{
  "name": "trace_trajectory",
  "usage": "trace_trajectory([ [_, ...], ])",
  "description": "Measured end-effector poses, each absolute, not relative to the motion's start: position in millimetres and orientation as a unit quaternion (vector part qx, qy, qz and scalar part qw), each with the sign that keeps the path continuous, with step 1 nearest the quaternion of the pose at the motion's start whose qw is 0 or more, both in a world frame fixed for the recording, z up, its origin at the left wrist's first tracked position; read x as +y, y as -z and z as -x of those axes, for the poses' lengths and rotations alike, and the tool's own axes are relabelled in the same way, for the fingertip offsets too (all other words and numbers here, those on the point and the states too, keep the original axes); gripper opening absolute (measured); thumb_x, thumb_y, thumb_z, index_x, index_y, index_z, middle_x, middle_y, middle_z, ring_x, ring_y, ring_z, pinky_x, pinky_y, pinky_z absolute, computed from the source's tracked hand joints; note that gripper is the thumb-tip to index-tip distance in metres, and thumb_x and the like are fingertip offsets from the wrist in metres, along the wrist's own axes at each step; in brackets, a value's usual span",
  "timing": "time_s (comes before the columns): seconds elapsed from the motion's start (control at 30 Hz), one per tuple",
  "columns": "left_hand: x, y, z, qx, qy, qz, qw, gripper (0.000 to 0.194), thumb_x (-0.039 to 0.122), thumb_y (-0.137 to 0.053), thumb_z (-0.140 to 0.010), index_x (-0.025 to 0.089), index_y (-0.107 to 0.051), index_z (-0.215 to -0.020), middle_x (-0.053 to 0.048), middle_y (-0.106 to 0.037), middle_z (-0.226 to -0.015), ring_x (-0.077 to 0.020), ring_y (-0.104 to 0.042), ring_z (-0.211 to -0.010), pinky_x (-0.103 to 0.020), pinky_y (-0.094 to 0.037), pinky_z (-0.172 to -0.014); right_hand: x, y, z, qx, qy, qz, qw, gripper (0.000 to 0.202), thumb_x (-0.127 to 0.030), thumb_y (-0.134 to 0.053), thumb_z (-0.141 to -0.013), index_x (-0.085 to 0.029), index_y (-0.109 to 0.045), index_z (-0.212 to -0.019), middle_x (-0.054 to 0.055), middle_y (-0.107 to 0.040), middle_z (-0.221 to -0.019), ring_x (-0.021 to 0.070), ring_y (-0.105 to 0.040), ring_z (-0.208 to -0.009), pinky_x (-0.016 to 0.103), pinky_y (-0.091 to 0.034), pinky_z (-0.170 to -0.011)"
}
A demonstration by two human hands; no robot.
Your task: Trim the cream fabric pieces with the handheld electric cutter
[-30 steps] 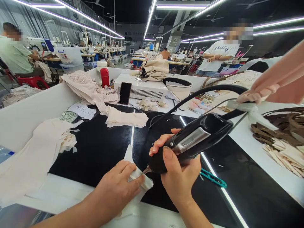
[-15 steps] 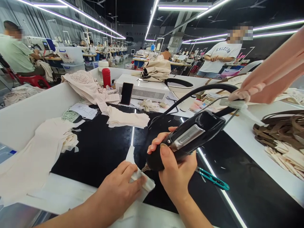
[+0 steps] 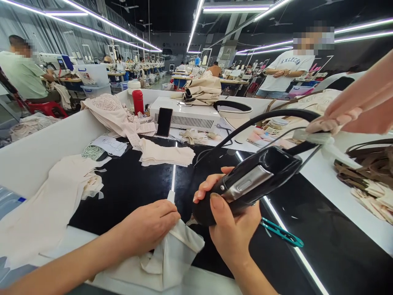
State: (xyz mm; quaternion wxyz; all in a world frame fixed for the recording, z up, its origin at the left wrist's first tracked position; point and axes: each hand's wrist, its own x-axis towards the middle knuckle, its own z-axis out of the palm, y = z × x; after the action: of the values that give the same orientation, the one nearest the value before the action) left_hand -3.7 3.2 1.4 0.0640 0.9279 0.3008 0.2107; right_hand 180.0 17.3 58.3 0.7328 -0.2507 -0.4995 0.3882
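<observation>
My right hand (image 3: pixel 235 221) is wrapped round a black handheld tool (image 3: pixel 245 184) with a silver plate, its cable looping up to a tied pink cloth (image 3: pixel 337 121). The tool's tip points down left, close to the white fabric, and is partly blurred. My left hand (image 3: pixel 156 223) pinches the folded white fabric (image 3: pixel 181 250) just left of the tip. The fabric lies over the near edge of the black table surface (image 3: pixel 129 184). A teal cutter (image 3: pixel 282 232) lies right of my right hand.
A cream fabric stack (image 3: pixel 166 153), phone (image 3: pixel 164 121) and red bottle (image 3: pixel 138 102) stand or lie beyond. Cream cloth (image 3: pixel 58 192) is at left, brown straps (image 3: pixel 368 164) at right. A person (image 3: pixel 21 73) sits back left; another person (image 3: pixel 285 69) stands back right.
My left hand has shifted slightly up and left along the fabric, showing more of its lower part. The tool and my right hand have moved slightly right in view.
</observation>
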Motion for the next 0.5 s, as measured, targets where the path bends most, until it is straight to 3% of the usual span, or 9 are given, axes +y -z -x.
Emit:
trace_trajectory([
  [0.27,3.3,-2.4,15.2,0.313,-0.181,-0.927,0.102,0.026,0.011,-0.047,-0.105,0.018,-0.06,-0.127,-0.009,-0.064,-0.12,-0.0204,-0.065,-0.109,-0.03,-0.061,-0.092,15.4,-60.6,-178.9,-0.496,-0.387,0.256,0.734,0.034,-0.018,-0.078,-0.083,-0.027,-0.063,-0.112,-0.005,-0.069,-0.081,0.0115,-0.063,-0.06,0.024,-0.056,-0.052],
  [0.5,1.2,-6.0,14.9,0.302,-0.202,-0.93,0.051,0.023,0.021,-0.05,-0.108,0.022,-0.063,-0.125,-0.008,-0.062,-0.116,-0.0183,-0.065,-0.099,-0.025,-0.059,-0.082,14.3,-63.7,-177.0,-0.488,-0.38,0.274,0.737,0.037,-0.017,-0.079,-0.08,-0.026,-0.061,-0.111,-0.004,-0.069,-0.079,0.0125,-0.063,-0.057,0.026,-0.057,-0.051],
])
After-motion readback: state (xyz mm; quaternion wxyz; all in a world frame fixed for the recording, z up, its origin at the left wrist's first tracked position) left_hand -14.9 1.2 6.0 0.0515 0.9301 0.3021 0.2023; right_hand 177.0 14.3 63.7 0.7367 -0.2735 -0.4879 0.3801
